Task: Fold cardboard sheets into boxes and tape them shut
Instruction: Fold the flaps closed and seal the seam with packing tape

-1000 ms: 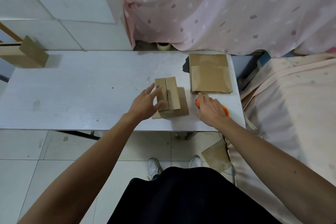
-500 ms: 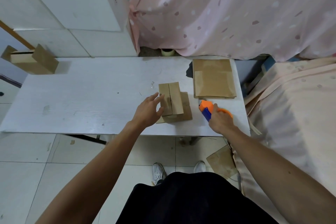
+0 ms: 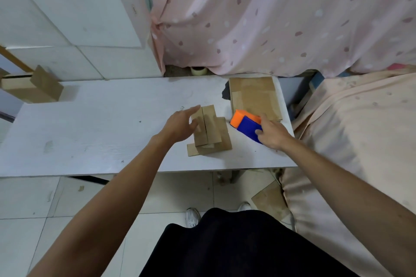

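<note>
The right hand (image 3: 273,134) is closed around a blue and orange tape dispenser (image 3: 246,125), fingers wrapped over its blue body, the orange end pointing away toward the flat cardboard stack (image 3: 254,96) just behind it. The dispenser sits a little right of the box (image 3: 210,130), not touching it. The left hand (image 3: 180,125) is spread, fingers loose, resting against the left side of the box's two closed top flaps. The box stands near the front right part of the white table (image 3: 101,123). An open box (image 3: 33,87) lies at the far left edge.
</note>
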